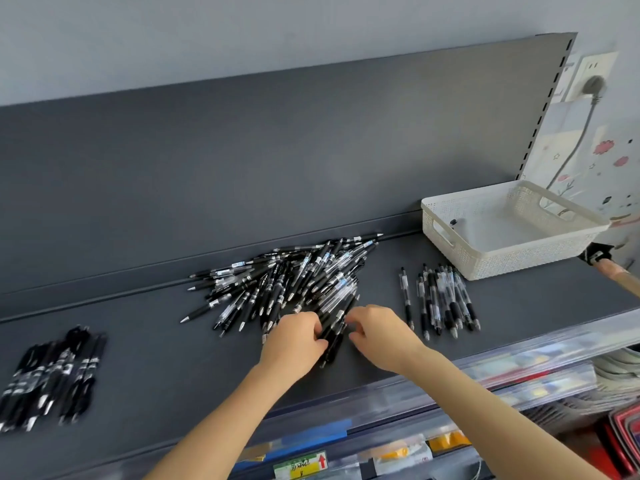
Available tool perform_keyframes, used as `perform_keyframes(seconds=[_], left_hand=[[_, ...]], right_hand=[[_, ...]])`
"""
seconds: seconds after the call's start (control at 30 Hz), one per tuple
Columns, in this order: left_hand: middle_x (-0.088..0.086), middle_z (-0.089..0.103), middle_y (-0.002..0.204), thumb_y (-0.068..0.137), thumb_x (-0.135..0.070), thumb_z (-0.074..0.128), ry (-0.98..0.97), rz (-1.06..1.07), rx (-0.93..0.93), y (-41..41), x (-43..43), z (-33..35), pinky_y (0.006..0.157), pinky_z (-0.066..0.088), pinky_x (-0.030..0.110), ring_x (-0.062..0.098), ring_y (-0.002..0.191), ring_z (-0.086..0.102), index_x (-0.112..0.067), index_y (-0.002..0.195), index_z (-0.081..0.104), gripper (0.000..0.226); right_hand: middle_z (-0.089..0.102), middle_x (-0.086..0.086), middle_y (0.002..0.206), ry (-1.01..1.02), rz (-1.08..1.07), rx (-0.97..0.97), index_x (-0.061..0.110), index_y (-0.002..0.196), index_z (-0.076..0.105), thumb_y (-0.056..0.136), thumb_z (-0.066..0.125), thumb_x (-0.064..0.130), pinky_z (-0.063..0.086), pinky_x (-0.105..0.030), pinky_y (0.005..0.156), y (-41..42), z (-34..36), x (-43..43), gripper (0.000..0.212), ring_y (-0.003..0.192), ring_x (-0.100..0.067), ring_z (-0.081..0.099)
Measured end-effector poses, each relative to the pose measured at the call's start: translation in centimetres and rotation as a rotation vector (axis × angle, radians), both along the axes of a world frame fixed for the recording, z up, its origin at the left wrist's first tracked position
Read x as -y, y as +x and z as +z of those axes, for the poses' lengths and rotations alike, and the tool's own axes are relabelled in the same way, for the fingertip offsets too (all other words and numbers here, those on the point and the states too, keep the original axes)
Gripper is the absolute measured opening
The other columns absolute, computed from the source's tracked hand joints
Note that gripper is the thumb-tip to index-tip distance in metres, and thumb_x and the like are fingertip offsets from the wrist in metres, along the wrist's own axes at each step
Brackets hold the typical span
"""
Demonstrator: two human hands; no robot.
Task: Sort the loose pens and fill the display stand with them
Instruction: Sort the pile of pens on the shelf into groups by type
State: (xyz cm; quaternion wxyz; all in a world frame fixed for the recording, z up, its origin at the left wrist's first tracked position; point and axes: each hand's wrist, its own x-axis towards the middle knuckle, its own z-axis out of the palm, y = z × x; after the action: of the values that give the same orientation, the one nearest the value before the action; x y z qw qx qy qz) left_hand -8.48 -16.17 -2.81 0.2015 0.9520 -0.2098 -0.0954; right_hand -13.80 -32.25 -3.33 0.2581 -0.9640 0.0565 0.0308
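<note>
1. Reaching into the pile of pens [294, 275] on the shelf [156, 334], your left hand [294, 342] curls its fingers round dark pens [333, 342] at the near edge.
2. On your right hand [379, 336] the fingers curl beside them; I cannot tell whether they grasp anything.
3. A pen row [441, 299] lies right, a bundle [52, 375] left, a white basket [519, 258] far right.

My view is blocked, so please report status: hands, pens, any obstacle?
Hands: left hand and right hand both grip pens at near edge of pen pile. Sorted: left group, right group, apart. Far right, white basket, not in way.
</note>
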Motion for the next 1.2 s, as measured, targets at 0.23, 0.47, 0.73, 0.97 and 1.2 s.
perform_keyframes(seconds=[0.23,0.47,0.73,0.97,1.2], left_hand=[[0.0,0.067,0.101,0.086,-0.025,0.064,-0.072,0.033,-0.118,-0.3,1.1,0.0,0.083,0.055,0.037,0.017,0.09,0.064,-0.015,0.106,0.065,0.022],[0.001,0.059,0.09,0.08,-0.016,0.065,0.051,-0.009,-0.139,-0.6,2.3,0.6,0.069,0.05,0.035,0.021,0.077,0.057,-0.018,0.092,0.055,0.016],[0.007,0.066,0.079,0.073,-0.013,0.064,-0.244,0.112,-0.341,-1.3,2.1,0.8,0.059,0.051,0.034,0.021,0.062,0.055,-0.005,0.086,0.066,0.016],[-0.001,0.065,0.088,0.077,-0.023,0.066,-0.259,0.211,-0.203,-1.2,-1.4,2.7,0.061,0.048,0.031,0.015,0.067,0.058,-0.014,0.093,0.061,0.019],[0.002,0.059,0.089,0.084,-0.019,0.06,-0.074,0.36,0.047,-0.2,-10.8,3.9,0.057,0.039,0.029,0.018,0.069,0.052,-0.011,0.092,0.054,0.013]], right_hand=[[0.038,-0.002,0.051,0.134,-0.306,-0.089,0.013,0.056,0.032,0.089,0.063,0.026,0.031,-0.023,0.042,1.3,-0.3,-2.0,0.047,0.045,-0.017,0.037],[0.031,-0.001,0.051,0.136,-0.352,-0.159,0.013,0.056,0.027,0.082,0.061,0.014,0.024,-0.022,0.043,0.8,0.4,-1.7,0.043,0.045,-0.017,0.028],[0.056,-0.016,0.054,0.713,-0.487,-0.163,0.001,0.072,0.054,0.085,0.056,0.005,0.026,-0.022,0.04,0.1,0.5,-1.2,0.013,0.037,-0.018,0.035],[0.055,-0.012,0.054,0.571,-0.282,-0.074,0.007,0.059,0.048,0.08,0.049,0.005,0.033,-0.019,0.04,1.2,2.8,-4.4,0.022,0.037,-0.016,0.04],[0.025,-0.005,0.053,0.432,-0.007,0.004,0.014,0.056,0.025,0.084,0.051,0.007,0.019,-0.026,0.049,3.5,3.6,-12.6,0.039,0.052,-0.019,0.024]])
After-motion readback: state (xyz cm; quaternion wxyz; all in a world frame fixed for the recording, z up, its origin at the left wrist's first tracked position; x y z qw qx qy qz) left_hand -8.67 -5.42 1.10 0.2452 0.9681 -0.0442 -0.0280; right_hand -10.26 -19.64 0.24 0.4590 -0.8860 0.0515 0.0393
